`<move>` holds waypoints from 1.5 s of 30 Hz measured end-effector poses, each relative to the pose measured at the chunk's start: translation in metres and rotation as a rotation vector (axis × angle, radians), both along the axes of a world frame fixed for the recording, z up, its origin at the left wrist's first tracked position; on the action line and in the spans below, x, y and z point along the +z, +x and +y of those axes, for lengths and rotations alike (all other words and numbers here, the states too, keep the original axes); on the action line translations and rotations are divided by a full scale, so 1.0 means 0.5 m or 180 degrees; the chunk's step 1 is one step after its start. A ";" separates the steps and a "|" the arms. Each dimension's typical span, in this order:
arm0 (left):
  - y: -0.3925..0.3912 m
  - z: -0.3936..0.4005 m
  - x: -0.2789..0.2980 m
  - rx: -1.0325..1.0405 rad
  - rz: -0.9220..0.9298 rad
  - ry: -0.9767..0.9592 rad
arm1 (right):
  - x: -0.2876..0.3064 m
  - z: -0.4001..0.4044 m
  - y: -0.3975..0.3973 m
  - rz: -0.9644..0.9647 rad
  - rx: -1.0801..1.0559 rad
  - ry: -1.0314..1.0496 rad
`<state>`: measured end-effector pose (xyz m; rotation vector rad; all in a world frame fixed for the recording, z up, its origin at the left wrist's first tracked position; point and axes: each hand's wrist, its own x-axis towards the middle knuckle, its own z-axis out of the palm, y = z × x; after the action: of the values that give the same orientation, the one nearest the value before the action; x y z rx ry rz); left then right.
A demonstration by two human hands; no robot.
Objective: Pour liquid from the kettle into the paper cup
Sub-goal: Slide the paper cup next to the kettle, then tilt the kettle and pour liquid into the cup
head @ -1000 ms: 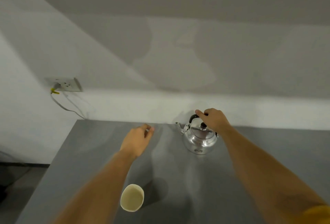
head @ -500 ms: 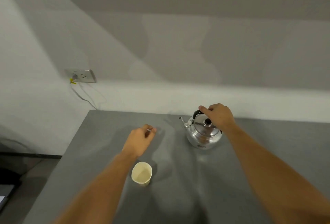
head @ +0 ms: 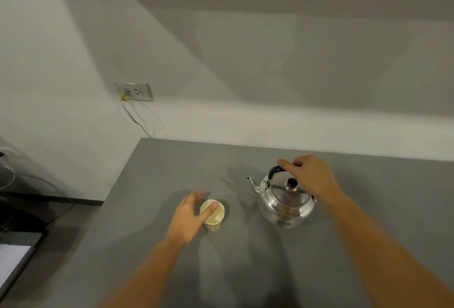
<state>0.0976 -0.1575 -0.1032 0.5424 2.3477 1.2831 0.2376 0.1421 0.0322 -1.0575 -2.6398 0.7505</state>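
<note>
A shiny metal kettle with a black lid knob and a black handle stands on the grey table, its spout pointing left. My right hand is closed over the top of the handle. A small cream paper cup stands upright to the left of the kettle. My left hand wraps around the cup's left side, with the thumb lying across its rim. The cup's inside looks pale; I cannot tell whether it holds liquid.
The table's left edge drops to a dark floor. A wall socket with a cable hanging from it is on the white wall behind the table. A white sheet on a dark surface lies at the lower left.
My left hand came back from mid-table and took hold of the paper cup. My right hand stays on the kettle handle. The view shifted, so everything sits further right and higher.
</note>
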 end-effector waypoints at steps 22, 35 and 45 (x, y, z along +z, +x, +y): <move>0.065 0.015 -0.053 0.0076 -0.0301 0.0182 | 0.017 -0.169 -0.022 -0.0337 0.0447 0.0348; 0.068 0.019 -0.050 0.0112 -0.0370 0.0304 | 0.045 -0.248 -0.088 -0.0999 0.0934 0.1043; 0.067 0.021 -0.051 0.0118 -0.0396 0.0276 | 0.035 -0.272 -0.111 -0.1031 0.1162 0.1626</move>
<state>0.1310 -0.1471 -0.1287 0.4341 2.2184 1.3992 0.1822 0.0062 0.0495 -0.6023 -3.0898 -0.0758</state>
